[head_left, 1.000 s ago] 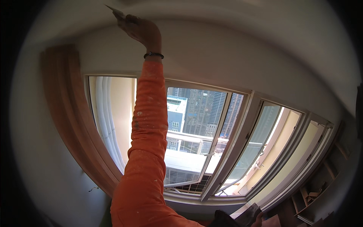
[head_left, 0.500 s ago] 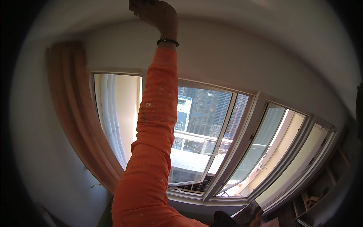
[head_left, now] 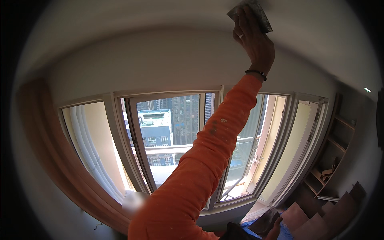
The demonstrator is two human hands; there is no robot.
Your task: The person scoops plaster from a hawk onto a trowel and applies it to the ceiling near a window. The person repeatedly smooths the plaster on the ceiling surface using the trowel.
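Note:
My left arm, in an orange sleeve, reaches up across the middle. At the top, my left hand (head_left: 254,42) is closed on a flat grey putty scraper (head_left: 262,18) with smears on its blade. The blade lies at or against the pale ceiling (head_left: 180,14); I cannot tell whether it touches. Low down at the right, my right hand (head_left: 274,229) shows only in part, its thumb up beside a dark flat plate (head_left: 264,222) that it seems to grip. The rest of that hand is cut off by the lower edge.
White-framed windows (head_left: 208,94) stand ahead, with buildings outside. A brown curtain (head_left: 52,160) hangs at the left. On the right are wooden shelves (head_left: 336,144), brown boards (head_left: 314,228) and blue sheeting (head_left: 250,230) on the floor.
My left arm has swung to the right in the view, and the scraper in its hand now shows. The view has turned, bringing more of the shelves and boards into sight.

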